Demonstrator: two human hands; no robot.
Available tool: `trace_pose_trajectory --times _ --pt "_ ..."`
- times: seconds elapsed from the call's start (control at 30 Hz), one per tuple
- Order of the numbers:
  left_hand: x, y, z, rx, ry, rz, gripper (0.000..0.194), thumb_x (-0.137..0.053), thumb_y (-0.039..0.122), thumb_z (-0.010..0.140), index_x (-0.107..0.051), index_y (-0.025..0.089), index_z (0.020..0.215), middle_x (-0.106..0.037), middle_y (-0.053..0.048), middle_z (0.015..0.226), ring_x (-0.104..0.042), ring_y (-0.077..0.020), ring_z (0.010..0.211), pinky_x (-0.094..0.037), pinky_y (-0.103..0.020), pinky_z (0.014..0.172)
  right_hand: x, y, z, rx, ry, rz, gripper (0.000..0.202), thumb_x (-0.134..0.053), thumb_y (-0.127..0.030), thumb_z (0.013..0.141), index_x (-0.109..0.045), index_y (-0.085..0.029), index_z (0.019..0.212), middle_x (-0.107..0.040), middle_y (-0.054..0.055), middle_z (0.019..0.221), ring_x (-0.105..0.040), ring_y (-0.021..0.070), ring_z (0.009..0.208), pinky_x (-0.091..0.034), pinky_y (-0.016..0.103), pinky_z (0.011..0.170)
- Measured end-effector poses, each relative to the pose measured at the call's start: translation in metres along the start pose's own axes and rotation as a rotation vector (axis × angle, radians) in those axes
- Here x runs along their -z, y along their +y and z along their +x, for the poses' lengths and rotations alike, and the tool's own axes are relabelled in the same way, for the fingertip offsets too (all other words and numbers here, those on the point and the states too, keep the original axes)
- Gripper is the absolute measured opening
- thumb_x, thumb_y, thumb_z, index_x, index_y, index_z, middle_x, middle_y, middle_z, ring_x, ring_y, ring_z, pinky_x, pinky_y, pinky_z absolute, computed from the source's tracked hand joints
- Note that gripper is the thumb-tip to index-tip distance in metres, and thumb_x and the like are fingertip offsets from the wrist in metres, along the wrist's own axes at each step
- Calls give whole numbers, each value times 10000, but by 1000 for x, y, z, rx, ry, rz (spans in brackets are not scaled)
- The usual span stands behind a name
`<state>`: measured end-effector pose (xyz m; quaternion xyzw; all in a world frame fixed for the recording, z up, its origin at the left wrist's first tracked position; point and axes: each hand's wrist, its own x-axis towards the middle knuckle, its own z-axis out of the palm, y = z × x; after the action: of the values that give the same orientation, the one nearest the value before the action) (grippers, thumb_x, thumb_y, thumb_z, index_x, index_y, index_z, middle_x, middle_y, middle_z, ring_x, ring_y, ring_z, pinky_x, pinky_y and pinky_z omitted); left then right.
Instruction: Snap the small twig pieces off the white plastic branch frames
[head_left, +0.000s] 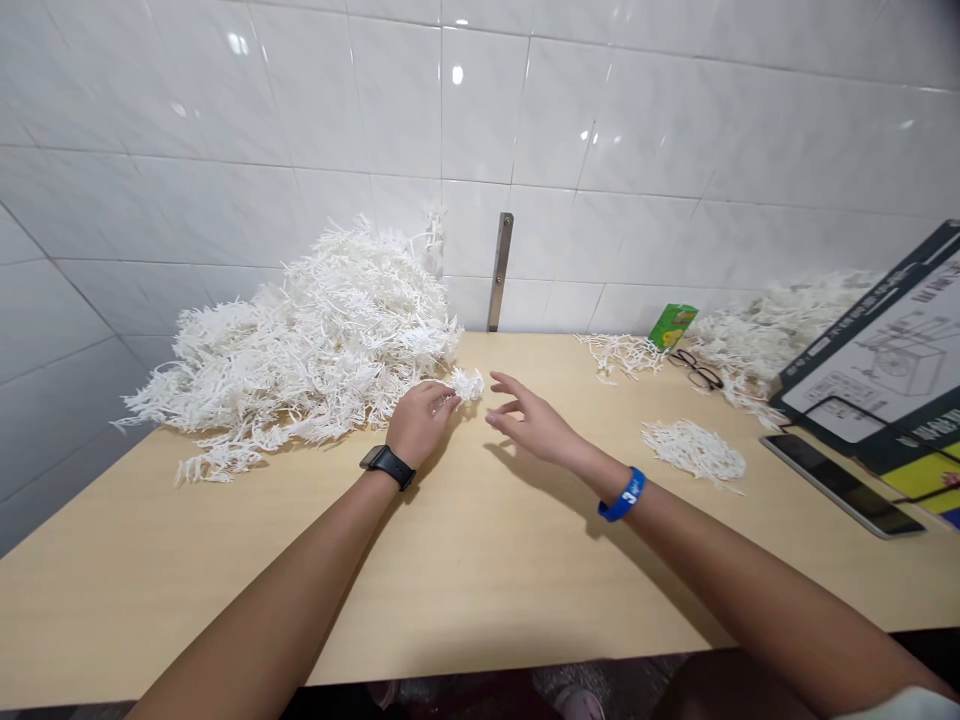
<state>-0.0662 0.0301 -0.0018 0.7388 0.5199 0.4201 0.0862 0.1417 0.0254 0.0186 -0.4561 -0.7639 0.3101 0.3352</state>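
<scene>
While the big heap of white plastic sprigs [300, 340] hides the wall corner behind it, the left hand [420, 420] pinches a small white clump [469, 383] at the heap's right foot, fingers closed around it. Just right of the heap, the right hand [529, 420] hovers with fingers spread and holds nothing. Farther right of the heap lie a small flat pile [694, 452], glasses [696, 368] and a green carton [673, 326]; a tablet [840, 484] and a printed box [885, 370] are cut off by the frame edge. What the sprigs are exactly is hard to make out. The wooden table [465, 580] lies bare from the heap to its near edge.
</scene>
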Motion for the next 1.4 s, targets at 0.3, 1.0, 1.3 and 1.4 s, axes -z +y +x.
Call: trace_pose_trajectory --times 0.3,1.0,1.3,1.4 --pt "0 -12 2 20 -130 -120 384 -550 377 861 -540 203 1203 -674 -63 1087 -622 -217 992 -473 -346 880 -31 9 42 -5 63 -64 173 -498 -325 830 -498 -190 721 -592 4 724 -538 135 634 -405 253 586" --pt "-5 -31 4 220 -70 222 492 -563 300 808 -532 120 1264 -621 -173 1166 -568 -316 1099 -438 -432 961 61 37 4 -123 542 336 199 -598 -351 765 -448 -222 789 -490 -63 593 -498 92 462 -422 222 426" --pt "-3 -37 6 297 19 84 713 -606 407 803 -364 159 1426 -598 -174 1228 -574 -311 1106 -466 -432 918 76 34 -56 -180 616 418 259 -666 -367 719 -458 -215 742 -481 -60 567 -480 87 456 -404 207 415" --pt "-4 -37 6 296 20 77 733 -613 412 797 -357 158 1436 -583 -182 1251 -566 -314 1125 -461 -435 931 89 43 -79 -222 708 466 284 -711 -365 671 -481 -217 749 -477 -59 585 -469 89 475 -428 210 429"
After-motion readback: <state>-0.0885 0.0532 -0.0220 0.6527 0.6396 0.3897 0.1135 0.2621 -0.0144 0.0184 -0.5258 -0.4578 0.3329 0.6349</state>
